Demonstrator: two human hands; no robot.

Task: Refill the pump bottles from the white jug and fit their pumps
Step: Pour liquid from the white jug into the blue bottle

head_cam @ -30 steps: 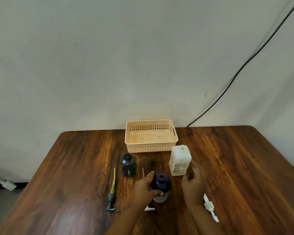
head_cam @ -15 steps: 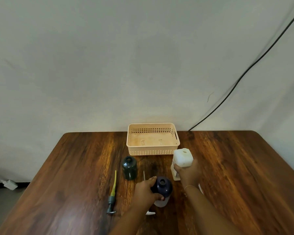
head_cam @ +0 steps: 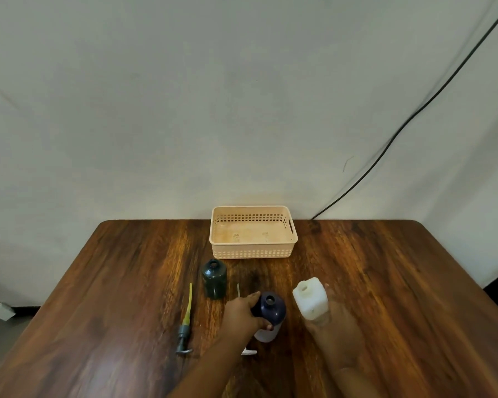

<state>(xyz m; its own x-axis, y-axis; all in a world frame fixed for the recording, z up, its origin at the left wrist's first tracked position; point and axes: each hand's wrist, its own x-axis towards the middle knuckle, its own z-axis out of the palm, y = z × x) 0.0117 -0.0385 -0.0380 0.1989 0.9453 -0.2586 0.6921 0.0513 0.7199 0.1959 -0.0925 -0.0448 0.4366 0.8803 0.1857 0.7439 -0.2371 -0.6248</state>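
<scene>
One head-worn view looks forward and down across the table (head_cam: 385, 282).

No text or label can be read.

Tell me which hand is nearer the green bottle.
Left. The left hand grips the blue bottle just right of the green bottle; the right hand holds the white jug farther right.

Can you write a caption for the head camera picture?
Right hand lifts white jug beside dark blue bottle held by left hand.
</scene>
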